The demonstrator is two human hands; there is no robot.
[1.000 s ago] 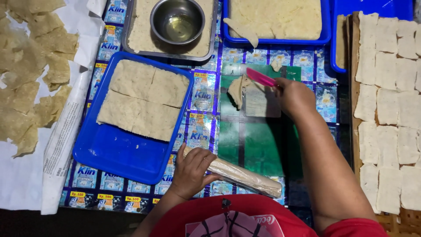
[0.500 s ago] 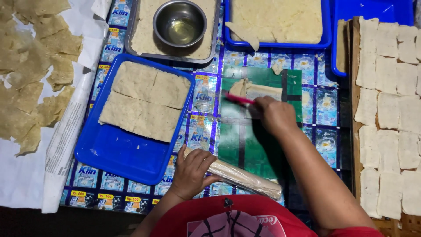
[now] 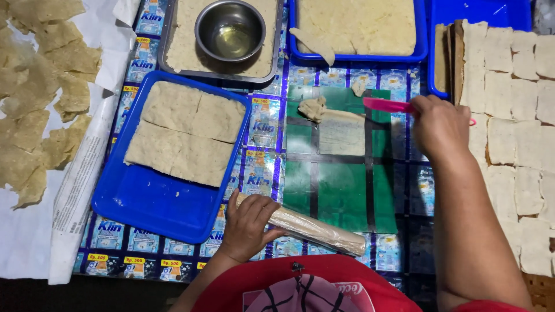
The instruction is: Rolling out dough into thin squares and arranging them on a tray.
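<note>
Near the table's (image 3: 341, 190) front edge, the left hand (image 3: 248, 225) curls around a wrapped rolling pin (image 3: 315, 229). Farther back, the right hand (image 3: 442, 127) grips a pink scraper (image 3: 384, 105) just beside a thin, flattened dough sheet (image 3: 342, 133).

Flattened blue-and-white sachet wrappers (image 3: 263, 124) with yellow corners cover the bench in rows, under the trays.

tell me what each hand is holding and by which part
The right hand grips a pink scraper by its handle end, blade toward the dough sheet. The left hand rests on a rolling pin, fingers curled over its left end.
</note>
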